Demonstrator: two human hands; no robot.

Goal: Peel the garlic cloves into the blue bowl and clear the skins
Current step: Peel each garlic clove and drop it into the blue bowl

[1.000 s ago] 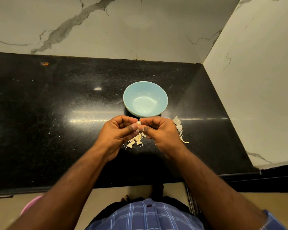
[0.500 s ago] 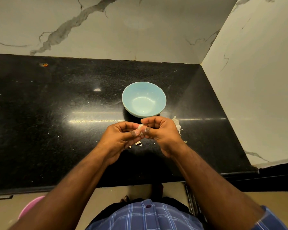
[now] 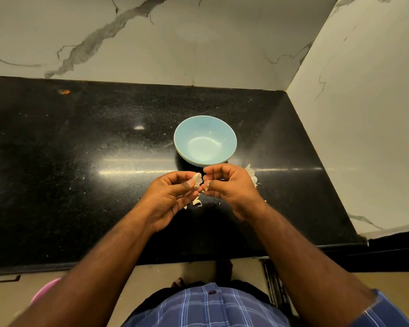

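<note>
A garlic clove (image 3: 197,178), pale and partly wrapped in papery skin, sits pinched between the thumb and curled fingers of a person's left hand (image 3: 172,197), held above the black speckled tabletop (image 3: 80,161) just in front of a blue bowl (image 3: 205,140). The right hand (image 3: 229,185) meets it fingertip to fingertip, its own fingers curled and nipping a small flake of garlic skin (image 3: 206,185) beside the clove. The bowl stands upright on the tabletop just beyond both hands, its pale inside bare of cloves as far as can be seen. Loose skins (image 3: 197,202) lie on the dark surface under the hands, and a larger white heap of garlic skins (image 3: 252,174) shows past the right hand's knuckles, near the bowl's right side. A small orange speck (image 3: 63,91) rests far off at the tabletop's back left. White marble-patterned walls (image 3: 198,38) with grey veins close the corner behind and to the right. At the lower edge appear a blue checked shirt (image 3: 206,308) and, at left, the rim of a pink object (image 3: 45,290) on the floor.
</note>
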